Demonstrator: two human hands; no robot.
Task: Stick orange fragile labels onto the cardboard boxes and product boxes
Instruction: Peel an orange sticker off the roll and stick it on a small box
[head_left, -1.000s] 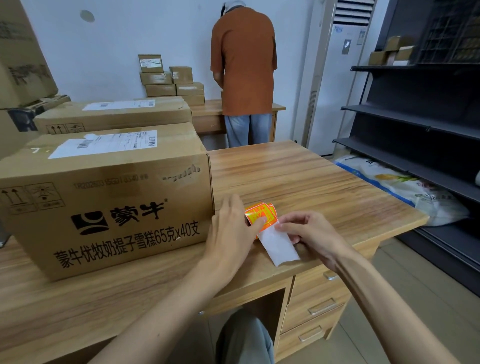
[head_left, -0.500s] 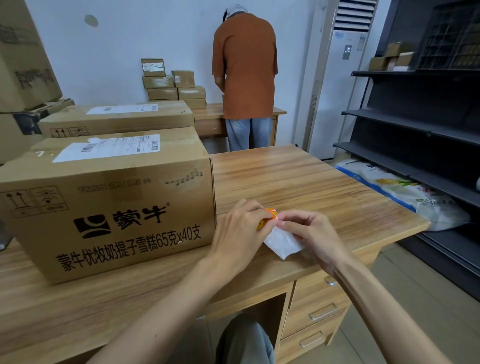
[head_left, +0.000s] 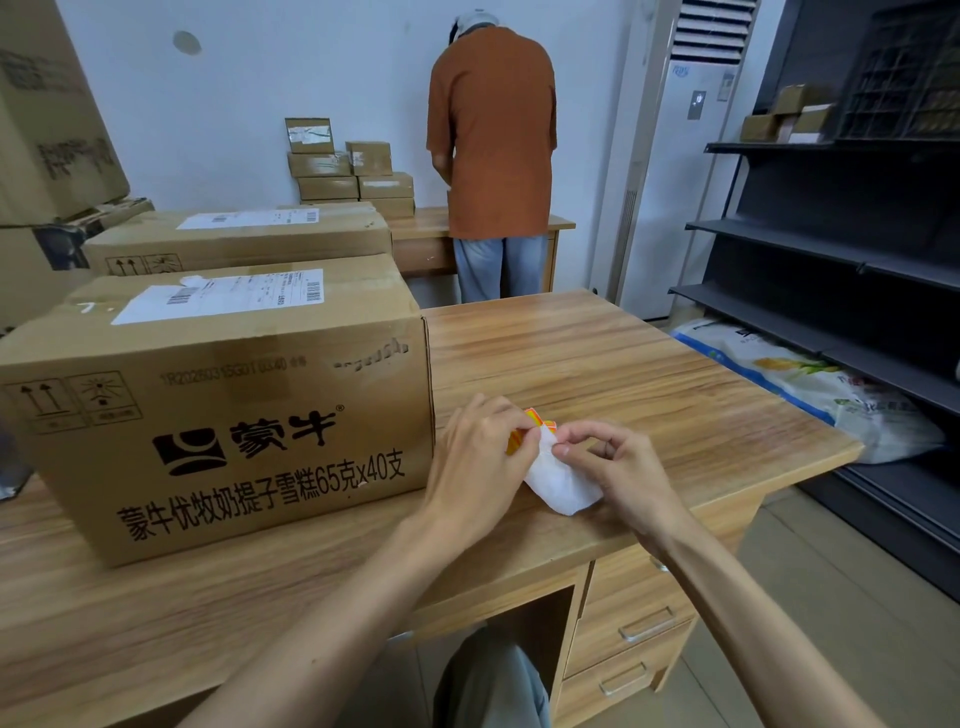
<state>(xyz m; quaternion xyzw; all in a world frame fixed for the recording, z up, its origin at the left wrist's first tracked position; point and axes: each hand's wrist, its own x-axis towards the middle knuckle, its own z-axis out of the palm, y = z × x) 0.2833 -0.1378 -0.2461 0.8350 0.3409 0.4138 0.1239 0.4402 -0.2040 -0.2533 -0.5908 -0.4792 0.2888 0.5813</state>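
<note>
An orange fragile label (head_left: 530, 423) on its white backing paper (head_left: 561, 483) is held between both hands just above the wooden desk (head_left: 649, 379). My left hand (head_left: 478, 467) pinches the orange label; most of the label is hidden behind its fingers. My right hand (head_left: 618, 467) pinches the top edge of the white backing. A large cardboard box (head_left: 223, 405) with black print and a white shipping label stands on the desk just left of my hands. A second cardboard box (head_left: 239, 239) lies behind it.
A person in an orange shirt (head_left: 493, 135) stands with their back turned at a far desk with several small stacked boxes (head_left: 348, 171). Dark shelving (head_left: 831, 249) lines the right wall, a printed sack (head_left: 810, 384) below it. Desk drawers (head_left: 634, 623) sit below my right arm.
The hands closed together on the label and backing; the orange label, spread in view a second ago, is now mostly covered by my left fingers, and the white backing has curled and crumpled.
</note>
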